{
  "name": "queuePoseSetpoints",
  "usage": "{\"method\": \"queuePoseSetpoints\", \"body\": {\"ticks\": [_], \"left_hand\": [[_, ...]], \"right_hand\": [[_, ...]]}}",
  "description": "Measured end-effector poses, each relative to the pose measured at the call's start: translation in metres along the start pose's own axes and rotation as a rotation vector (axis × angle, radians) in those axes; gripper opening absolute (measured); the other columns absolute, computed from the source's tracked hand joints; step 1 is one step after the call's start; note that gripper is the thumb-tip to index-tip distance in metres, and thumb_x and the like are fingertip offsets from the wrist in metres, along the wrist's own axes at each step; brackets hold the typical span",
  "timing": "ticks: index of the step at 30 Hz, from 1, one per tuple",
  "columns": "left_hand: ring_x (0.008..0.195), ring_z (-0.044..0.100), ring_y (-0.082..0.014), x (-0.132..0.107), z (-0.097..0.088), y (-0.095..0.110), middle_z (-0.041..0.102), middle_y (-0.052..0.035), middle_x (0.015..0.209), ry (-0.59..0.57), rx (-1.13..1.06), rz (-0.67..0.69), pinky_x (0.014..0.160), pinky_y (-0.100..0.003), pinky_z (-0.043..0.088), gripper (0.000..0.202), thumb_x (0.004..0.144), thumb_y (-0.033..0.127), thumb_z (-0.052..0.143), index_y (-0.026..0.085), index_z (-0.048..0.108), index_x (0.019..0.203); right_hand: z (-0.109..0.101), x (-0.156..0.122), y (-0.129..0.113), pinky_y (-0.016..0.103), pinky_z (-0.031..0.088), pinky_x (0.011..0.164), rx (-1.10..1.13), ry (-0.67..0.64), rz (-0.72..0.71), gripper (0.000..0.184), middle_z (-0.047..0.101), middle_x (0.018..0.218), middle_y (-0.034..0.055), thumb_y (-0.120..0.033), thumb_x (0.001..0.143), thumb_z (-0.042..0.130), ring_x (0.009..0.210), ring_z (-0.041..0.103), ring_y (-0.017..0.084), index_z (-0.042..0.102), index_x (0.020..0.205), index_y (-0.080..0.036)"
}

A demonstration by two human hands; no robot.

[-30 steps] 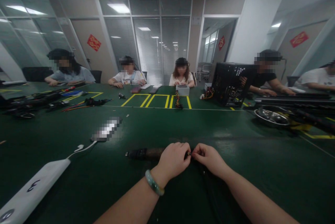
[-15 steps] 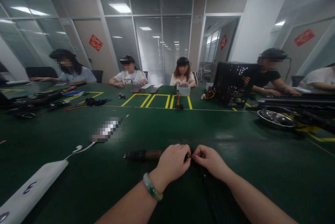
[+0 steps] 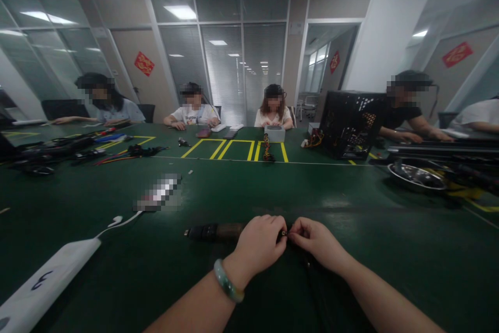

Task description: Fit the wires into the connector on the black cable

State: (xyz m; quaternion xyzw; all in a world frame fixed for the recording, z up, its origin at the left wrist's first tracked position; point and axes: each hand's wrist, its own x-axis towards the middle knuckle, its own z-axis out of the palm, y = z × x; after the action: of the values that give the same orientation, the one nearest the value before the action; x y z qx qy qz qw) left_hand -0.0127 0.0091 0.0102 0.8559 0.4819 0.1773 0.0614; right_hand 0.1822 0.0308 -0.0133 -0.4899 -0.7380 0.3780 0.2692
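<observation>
One dark, roughly cylindrical tool with a metal tip point(image 3: 220, 232) lies sideways in front of me on the dark green table point(image 3: 241, 192), tip pointing left. My left hand point(image 3: 260, 245), the one with the pale green, stone-looking bangle point(image 3: 228, 282), is clamped over its right-hand end. A tiny shiny metal bit point(image 3: 284, 233) shows just past my left fingers, and my right hand point(image 3: 317, 242) has thumb and fingertips pinched together right beside it. Can't tell if there's something thin between them, way too small and dark.

I'd call this the fiddly part: left does the holding, right does the fine work at the tool's end. IMO the next move calls for a rock-steady left grip and something small and light-fingered from the right, no forcing it. I'd also watch the long, dark, barely visible strip-like thing point(image 3: 317, 294) coming toward me from below my right hand, might snag. The long white plastic block marked 3 point(image 3: 50, 278) is well off to my left.
</observation>
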Motion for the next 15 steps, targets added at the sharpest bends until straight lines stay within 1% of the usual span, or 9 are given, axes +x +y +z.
{"method": "queuePoseSetpoints", "body": {"ticks": [7,15], "left_hand": [[0.086,0.055,-0.0201,-0.0015,0.0008,-0.0008,0.060,-0.0018,0.090,0.024,-0.009,0.009,0.079,-0.034,0.041,0.011,0.083,0.027,0.057,0.021,0.054,0.092],[0.086,0.056,-0.0195,-0.0024,-0.0019,0.0016,0.060,-0.0021,0.089,0.024,-0.001,0.019,0.077,-0.033,0.041,0.008,0.086,0.027,0.053,0.020,0.054,0.091]], "right_hand": [[0.0032,-0.0023,0.0026,0.021,0.041,0.061,0.006,0.008,-0.009,0.012,0.065,0.076,-0.0010,-0.030,0.084,0.058,0.070,0.059,0.014,0.062,0.082,-0.019],[0.0048,-0.0021,0.0023,0.021,0.042,0.061,0.020,0.019,-0.002,0.013,0.065,0.077,-0.0004,-0.031,0.083,0.058,0.070,0.060,0.014,0.062,0.083,-0.018]]}}
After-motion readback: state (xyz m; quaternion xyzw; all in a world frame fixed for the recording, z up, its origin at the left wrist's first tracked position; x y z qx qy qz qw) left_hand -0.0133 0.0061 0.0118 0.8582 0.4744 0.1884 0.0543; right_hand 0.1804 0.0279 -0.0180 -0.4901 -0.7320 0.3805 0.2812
